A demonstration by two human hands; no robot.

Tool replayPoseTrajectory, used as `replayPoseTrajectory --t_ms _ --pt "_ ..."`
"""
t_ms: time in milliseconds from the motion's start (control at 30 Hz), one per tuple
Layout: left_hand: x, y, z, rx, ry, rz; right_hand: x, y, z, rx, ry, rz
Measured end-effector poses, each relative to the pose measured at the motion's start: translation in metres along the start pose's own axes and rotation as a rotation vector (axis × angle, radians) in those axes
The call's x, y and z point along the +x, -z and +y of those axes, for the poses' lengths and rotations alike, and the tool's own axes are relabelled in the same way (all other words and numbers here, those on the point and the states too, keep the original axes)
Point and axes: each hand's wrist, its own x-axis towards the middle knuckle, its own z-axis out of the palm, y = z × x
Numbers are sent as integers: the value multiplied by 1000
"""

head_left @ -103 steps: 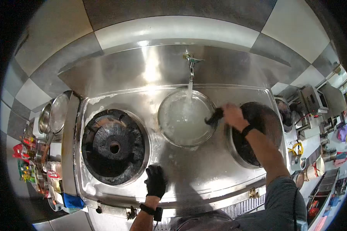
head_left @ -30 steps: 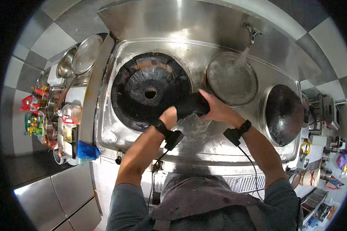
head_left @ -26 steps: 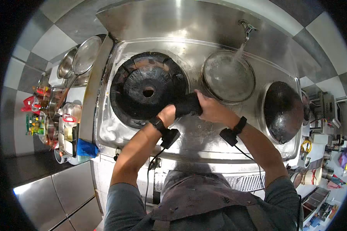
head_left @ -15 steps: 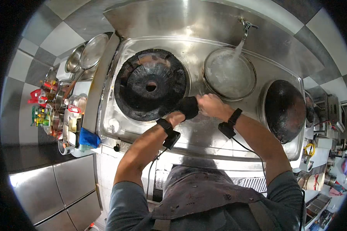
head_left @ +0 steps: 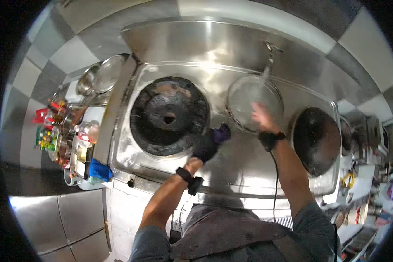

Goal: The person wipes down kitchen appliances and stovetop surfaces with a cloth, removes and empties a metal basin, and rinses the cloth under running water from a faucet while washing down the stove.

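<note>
My left hand (head_left: 205, 147), covered by a dark glove or mitt, is by the lower right edge of the black burner ring (head_left: 144, 142). A purple part shows at its finger end; whether this is glove or something held, I cannot tell. My bare right hand (head_left: 263, 117) reaches over the near side of a round pan (head_left: 244, 98) of water, fingers stretched out and blurred, nothing seen in them. Whether it touches the water is unclear. From the tap (head_left: 273, 47), water runs into the pan's far side.
A dark, domed wok (head_left: 316, 142) lies at the right of the steel stovetop (head_left: 222, 174). Steel bowls, a strainer (head_left: 109, 74), bottles and a blue container (head_left: 101, 170) crowd the left side counter. A steel backsplash (head_left: 183, 43) rises behind.
My hands were together between burner and pan, right fingers closed at the glove's tip. They have parted: the right has moved over the pan and opened. The view has tilted.
</note>
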Motion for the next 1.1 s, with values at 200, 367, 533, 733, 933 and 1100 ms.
replayPoseTrajectory --t_ms 200,367,533,733,933,1100 --pt "-28 24 45 -79 57 -258 105 83 178 -1364 -168 416" --pt "-48 14 37 -564 214 -245 153 -13 3 -1477 -115 -7" --pt "-35 39 43 -190 223 -523 150 -75 -111 106 -7 77" --pt "-70 -42 -12 -787 125 -288 107 35 68 -879 6 282" --pt "-85 -48 -6 2119 -681 -89 127 0 76 -1532 -305 -22" --pt "-89 -57 -7 2959 -1209 -82 156 -88 -114 -1113 756 216"
